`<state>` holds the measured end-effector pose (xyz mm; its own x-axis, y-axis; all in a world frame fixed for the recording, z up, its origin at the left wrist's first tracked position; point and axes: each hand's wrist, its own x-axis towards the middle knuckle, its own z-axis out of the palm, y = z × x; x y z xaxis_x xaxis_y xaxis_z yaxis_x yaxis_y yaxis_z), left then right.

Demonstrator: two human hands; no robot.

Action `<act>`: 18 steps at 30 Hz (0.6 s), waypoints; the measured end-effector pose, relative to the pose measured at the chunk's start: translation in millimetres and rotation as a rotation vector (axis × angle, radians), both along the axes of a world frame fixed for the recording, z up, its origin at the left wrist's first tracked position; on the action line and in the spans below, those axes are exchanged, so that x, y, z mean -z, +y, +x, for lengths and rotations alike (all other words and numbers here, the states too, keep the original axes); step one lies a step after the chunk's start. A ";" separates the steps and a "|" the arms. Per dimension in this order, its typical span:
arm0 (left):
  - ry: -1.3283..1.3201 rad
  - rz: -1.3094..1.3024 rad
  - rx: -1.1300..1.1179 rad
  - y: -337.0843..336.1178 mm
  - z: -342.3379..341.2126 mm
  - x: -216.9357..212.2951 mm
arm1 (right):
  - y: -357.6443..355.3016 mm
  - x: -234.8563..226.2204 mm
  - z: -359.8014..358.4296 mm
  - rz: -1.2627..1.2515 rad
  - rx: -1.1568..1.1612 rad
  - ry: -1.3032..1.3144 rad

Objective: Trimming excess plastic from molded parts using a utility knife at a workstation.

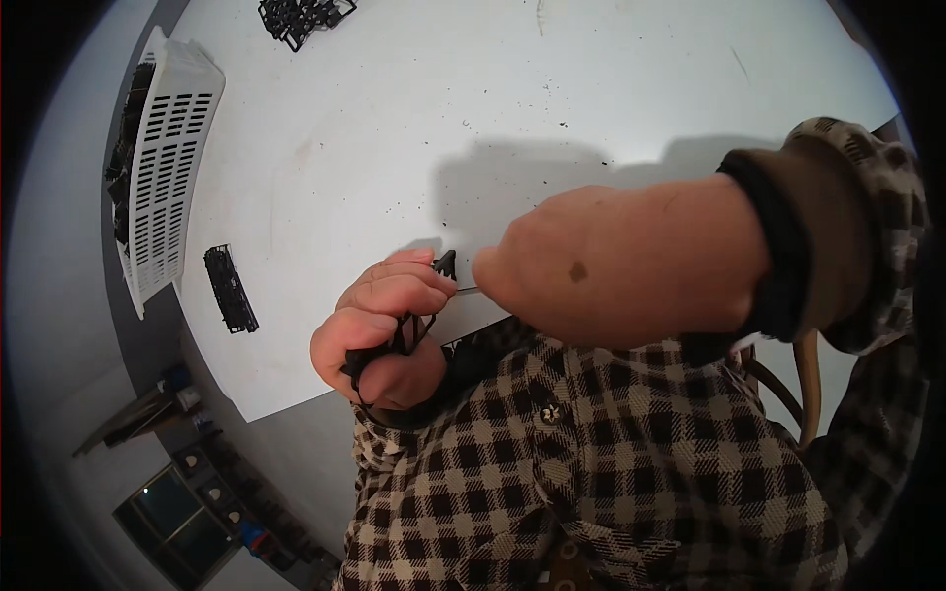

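Part, black openwork; clasped in left hand by near edge of table; likely light, stiff, brittle; best held at thicker edges; right hand, grip hidden, cannot tell.

There is one left hand, one right hand, at least one hand-held black part, one bench, one white basket, one separate black strip and one black heap, its pieces too tangled to count.
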<state>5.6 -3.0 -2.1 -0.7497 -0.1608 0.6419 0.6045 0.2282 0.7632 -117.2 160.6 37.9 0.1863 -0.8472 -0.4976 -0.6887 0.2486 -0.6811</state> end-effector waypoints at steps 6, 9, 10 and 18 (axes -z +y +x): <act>0.004 -0.056 0.017 -0.6 -3.3 -3.2 | 16.8 -10.1 -15.4 -0.155 -0.085 0.075; 0.014 -0.094 0.020 -2.5 -4.3 -4.4 | 9.5 -19.9 -16.3 -0.181 0.057 0.058; 0.020 -0.107 0.022 -3.3 -5.3 -3.7 | 1.9 -34.4 -16.8 -0.043 0.082 0.055; 0.024 -0.104 -0.003 -2.6 -5.8 -2.5 | -10.6 -62.3 -14.5 0.276 0.137 0.125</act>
